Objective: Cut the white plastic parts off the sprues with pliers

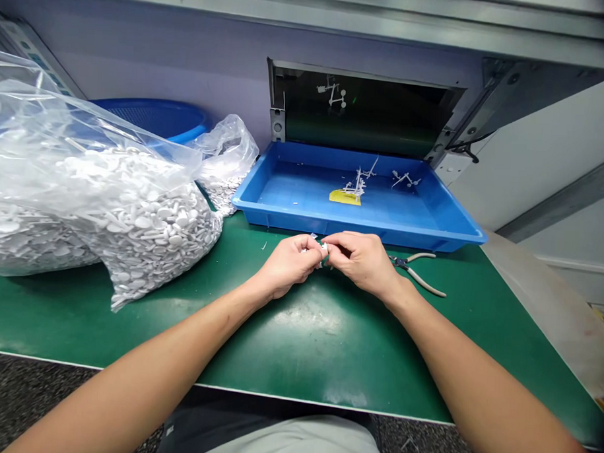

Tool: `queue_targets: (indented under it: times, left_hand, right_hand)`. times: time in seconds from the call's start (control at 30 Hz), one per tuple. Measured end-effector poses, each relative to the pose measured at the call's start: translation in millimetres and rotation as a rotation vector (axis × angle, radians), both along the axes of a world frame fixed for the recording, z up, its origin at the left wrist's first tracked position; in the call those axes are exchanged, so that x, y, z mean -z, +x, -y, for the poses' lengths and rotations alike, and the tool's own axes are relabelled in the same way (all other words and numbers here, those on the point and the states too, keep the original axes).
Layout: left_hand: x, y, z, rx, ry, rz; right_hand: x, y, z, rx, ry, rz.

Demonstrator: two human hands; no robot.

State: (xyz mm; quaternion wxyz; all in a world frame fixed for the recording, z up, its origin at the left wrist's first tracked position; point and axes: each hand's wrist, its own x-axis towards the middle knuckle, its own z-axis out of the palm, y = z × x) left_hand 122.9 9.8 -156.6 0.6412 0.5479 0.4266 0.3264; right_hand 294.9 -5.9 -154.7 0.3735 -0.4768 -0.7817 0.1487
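Observation:
My left hand (293, 262) and my right hand (363, 260) meet over the green table, just in front of the blue tray (287, 216). Both are closed, thumbs and fingers pinching a small white plastic piece (324, 247) between them. Most of that piece is hidden by the fingers, so its shape does not show. A pair of nippers (424, 277) with pale handles lies to the right of my right hand, its jaws partly behind the hand. Inside the tray are white plastic sprues (355, 185), some over a yellow label (345, 197).
Large clear bags of small white plastic parts (158, 228) stand on the left, with a smaller bag (227, 164) and a blue basket (152, 119) behind. Beyond the tray, a wall opening (365, 116) shows another white sprue (333, 95). A metal shelf edge (309, 18) crosses overhead.

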Motion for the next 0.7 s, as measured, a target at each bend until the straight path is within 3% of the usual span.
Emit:
queue_targets:
  times: [0.07,0.27,0.37,0.47,0.63,0.7]
  left_hand:
    - [0.9,0,0,0.002,-0.001,-0.001]
    - [1.8,0,4,-0.056,0.230,-0.139]
    - [1.2,-2,2,-0.017,0.072,-0.014]
    - [2.3,-4,-1,0.069,-0.131,0.166]
    - [5.6,-4,1,-0.034,-0.089,0.195]
    - [5.6,-8,-1,0.015,-0.184,0.226]
  right_hand:
    - [0.0,1,0,-0.014,-0.023,-0.018]
    - [0.6,1,-1,-0.032,-0.278,-0.233]
    - [-0.5,0,-2,-0.073,-0.420,-0.336]
    - [-1.5,-5,1,-0.037,-0.427,-0.385]
    - [-1.9,-12,9,0.075,-0.330,-0.258]
    - [0.4,-8,10,0.047,-0.374,-0.231]
